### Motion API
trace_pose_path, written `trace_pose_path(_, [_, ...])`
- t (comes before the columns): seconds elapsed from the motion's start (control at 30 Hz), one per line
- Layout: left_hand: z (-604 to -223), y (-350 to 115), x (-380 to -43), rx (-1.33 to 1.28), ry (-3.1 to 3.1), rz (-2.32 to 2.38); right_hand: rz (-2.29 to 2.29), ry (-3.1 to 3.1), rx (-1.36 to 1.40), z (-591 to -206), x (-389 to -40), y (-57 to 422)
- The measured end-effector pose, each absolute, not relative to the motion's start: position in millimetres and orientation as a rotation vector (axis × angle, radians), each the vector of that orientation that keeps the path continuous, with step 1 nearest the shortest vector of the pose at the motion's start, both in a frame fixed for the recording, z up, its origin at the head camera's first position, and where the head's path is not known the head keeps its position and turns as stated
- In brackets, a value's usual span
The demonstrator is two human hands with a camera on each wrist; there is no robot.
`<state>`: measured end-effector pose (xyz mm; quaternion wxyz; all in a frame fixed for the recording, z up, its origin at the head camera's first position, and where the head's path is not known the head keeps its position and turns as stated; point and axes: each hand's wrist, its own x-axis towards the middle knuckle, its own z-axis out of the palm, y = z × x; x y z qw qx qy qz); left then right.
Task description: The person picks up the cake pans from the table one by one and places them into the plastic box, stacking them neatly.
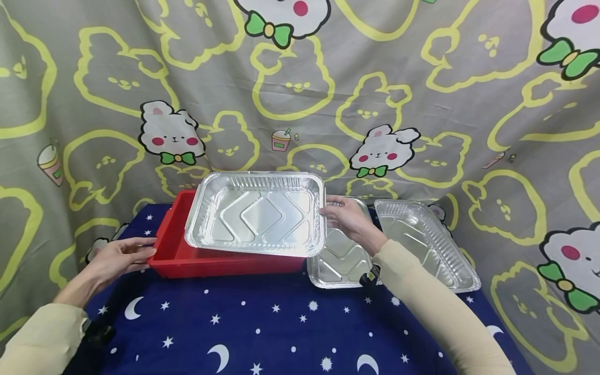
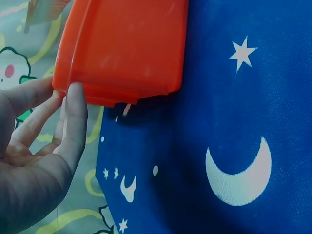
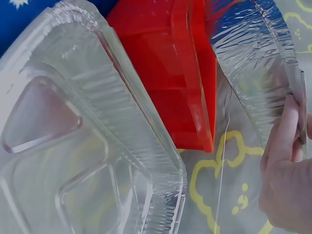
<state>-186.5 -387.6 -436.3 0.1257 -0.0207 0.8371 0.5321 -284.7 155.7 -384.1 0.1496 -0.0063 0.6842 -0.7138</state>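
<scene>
At the left, my left hand (image 1: 112, 260) holds the near left corner of a red plastic tray (image 1: 225, 266), fingers and thumb against its edge. The left wrist view shows that hand (image 2: 44, 151) at the tray's corner (image 2: 126, 48). My right hand (image 1: 349, 219) pinches the right rim of a rectangular foil pan (image 1: 262, 216). This pan is raised and tilted above the red tray, hiding much of its inside. In the right wrist view, the right hand's fingers (image 3: 285, 126) grip the crimped edge of the lifted pan (image 3: 258, 73).
A second foil pan (image 1: 337, 265) lies on the table right of the red tray, partly behind my right hand. Another foil pan (image 1: 417, 245) stands farther right. The dark blue starry cloth (image 1: 262, 333) covers the table; a patterned curtain (image 1: 225, 83) hangs behind it.
</scene>
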Motion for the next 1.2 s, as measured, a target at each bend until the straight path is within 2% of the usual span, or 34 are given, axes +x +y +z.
trace_pose_path(1.2, [-434.9, -387.3, -186.5, -0.055, 2.451, 1.508, -2.024, 1.938, 0.071, -408.0, -320.7, 109.7])
